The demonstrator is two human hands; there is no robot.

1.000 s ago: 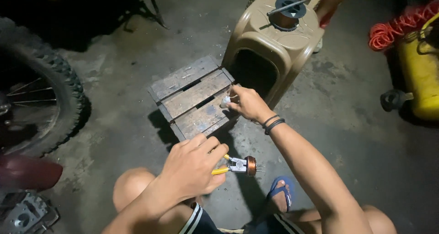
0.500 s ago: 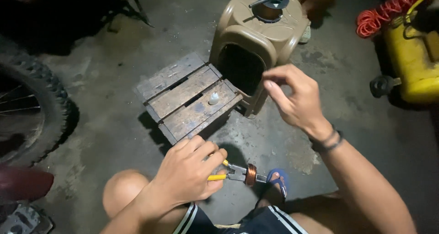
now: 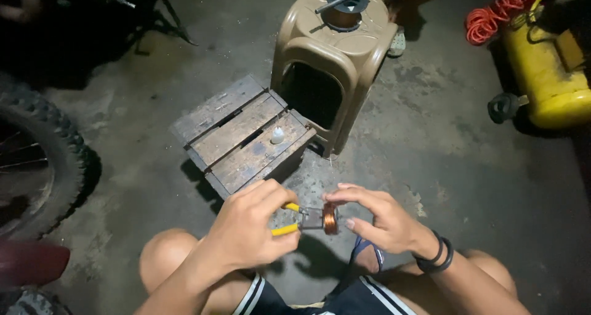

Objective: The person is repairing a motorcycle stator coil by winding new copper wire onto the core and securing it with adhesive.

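A small white plastic bottle [image 3: 277, 135] stands on the low grey slatted wooden bench [image 3: 229, 137]. Just right of the bench stands a tan plastic stool [image 3: 332, 50]; far right, a yellow metal tank [image 3: 545, 75]; far left, a black knobby tyre [image 3: 46, 149].

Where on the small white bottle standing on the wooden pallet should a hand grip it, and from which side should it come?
Probably by the wider lower body of the small white bottle, pinched from above. It stands upright with its narrow tip up, alone on a plank of the wooden pallet. The tan stool crowds the far side, so the near side is freer.
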